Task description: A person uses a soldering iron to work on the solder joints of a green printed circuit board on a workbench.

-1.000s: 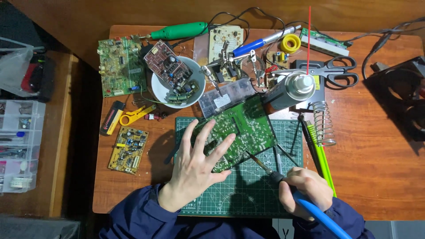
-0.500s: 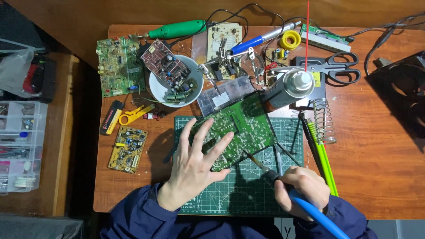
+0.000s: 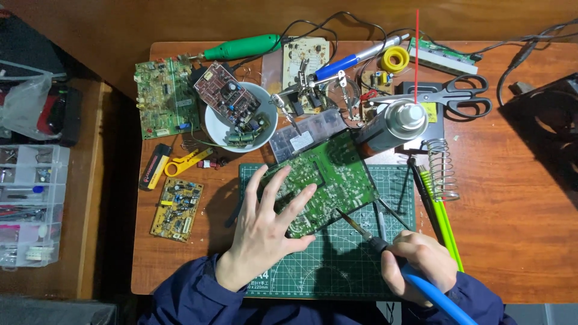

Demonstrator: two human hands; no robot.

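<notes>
A green circuit board lies tilted, solder side up, on a green cutting mat. My left hand rests on the board's near left part, fingers spread, pressing it down. My right hand grips a blue-handled soldering iron like a pen. The iron's tip touches the board's near right edge. Both arms wear dark blue sleeves.
A spray can with a red straw stands just behind the board. A white bowl holds a brown board. Scissors, a coil iron stand, green pens, small boards, a yellow stripper and a green rotary tool crowd the wooden table. Plastic drawers stand left.
My right hand has shifted slightly, keeping the iron's tip at the board's near right edge. My left hand stays pressed on the board.
</notes>
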